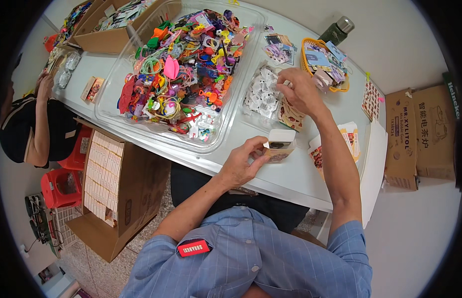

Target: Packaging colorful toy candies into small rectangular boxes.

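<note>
My left hand (241, 164) grips a small carton (279, 152) with its white top flap raised; something dark shows in its opening. My right hand (301, 91) hovers over the right side of a clear plastic tray (247, 108), fingers bent downward with a gap between thumb and forefinger. Many small white packets (263, 94) fill that tray. Beside them, below my right hand, lie printed cards (290, 117). To the left stands a large clear bin (104, 102) heaped with colourful small plastic toys (183, 64).
A yellow basket (305, 62) of cards and a green flask (336, 31) stand at the back right. Flat cartons (347, 141) lie under my right forearm. An open cardboard box (141, 186) of packed cartons stands left below the table. Another person (37, 124) works at far left.
</note>
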### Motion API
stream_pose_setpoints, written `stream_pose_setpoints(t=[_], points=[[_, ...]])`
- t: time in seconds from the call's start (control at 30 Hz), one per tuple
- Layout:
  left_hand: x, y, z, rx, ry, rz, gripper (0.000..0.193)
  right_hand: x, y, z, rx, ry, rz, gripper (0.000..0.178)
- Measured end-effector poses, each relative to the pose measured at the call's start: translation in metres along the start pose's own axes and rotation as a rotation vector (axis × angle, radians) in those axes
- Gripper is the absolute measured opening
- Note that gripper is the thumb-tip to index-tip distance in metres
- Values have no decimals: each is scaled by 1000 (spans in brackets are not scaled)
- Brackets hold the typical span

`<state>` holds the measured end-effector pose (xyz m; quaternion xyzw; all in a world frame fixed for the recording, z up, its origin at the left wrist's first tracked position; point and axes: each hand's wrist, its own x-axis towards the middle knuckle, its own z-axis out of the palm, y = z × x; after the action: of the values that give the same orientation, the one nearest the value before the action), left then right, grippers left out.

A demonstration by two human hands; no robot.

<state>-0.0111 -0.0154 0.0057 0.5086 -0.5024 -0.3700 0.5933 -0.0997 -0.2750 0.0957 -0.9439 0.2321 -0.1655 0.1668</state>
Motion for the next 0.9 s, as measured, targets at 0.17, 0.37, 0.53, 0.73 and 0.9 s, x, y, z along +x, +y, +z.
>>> stream_pose_setpoints(t=[0.17,0.37,0.53,0.73,0.9], points=[[0,-2,1,-21,11,20,51,-13,-2,-1,442,71,229,18],[1,1,1,-4,6,5,51,-21,5,7,481,150,221,18],[-1,-2,3,-3,23,25,51,-29,-4,6,748,153,379,15],[0,-3,1,-18,51,14,52,-64,-33,-15,884,55,311,13],[-2,-5,0,-20,52,9,52,-101,-59,-30,552,58,-4,7]])
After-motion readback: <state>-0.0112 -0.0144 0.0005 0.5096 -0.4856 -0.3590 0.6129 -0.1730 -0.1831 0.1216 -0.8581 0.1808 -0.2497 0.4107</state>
